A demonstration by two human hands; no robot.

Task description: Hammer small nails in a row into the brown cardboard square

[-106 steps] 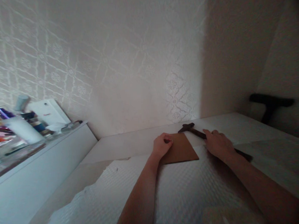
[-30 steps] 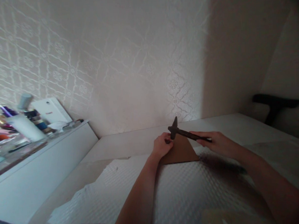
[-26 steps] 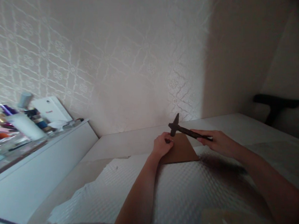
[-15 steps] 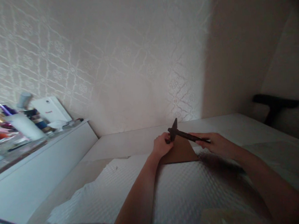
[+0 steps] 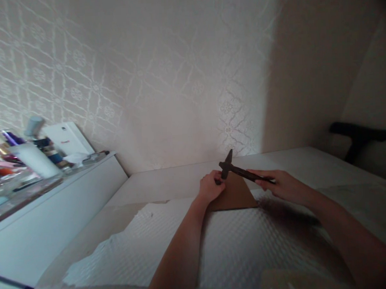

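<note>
A dark hammer point(image 5: 242, 172) is gripped near the end of its handle by my right hand point(image 5: 282, 184). Its head is up at the left, just above the fingers of my left hand point(image 5: 211, 186). Those fingers are closed on a small dark object point(image 5: 218, 181), too small and shaded to name. Beneath both hands lies a brown cardboard piece point(image 5: 235, 197), and my left hand rests over its left side. A white quilted sheet point(image 5: 235, 240) is spread under the cardboard.
To the left, a white cabinet point(image 5: 64, 214) carries bottles, tubes and a white box point(image 5: 68, 139) leaning at the wall. The patterned wall point(image 5: 178, 98) rises behind the work surface. A black T-shaped object point(image 5: 355, 137) stands at the right.
The hammer head has shifted very slightly and tilted a little. Both hands keep their grip, and the whole view has moved a little.
</note>
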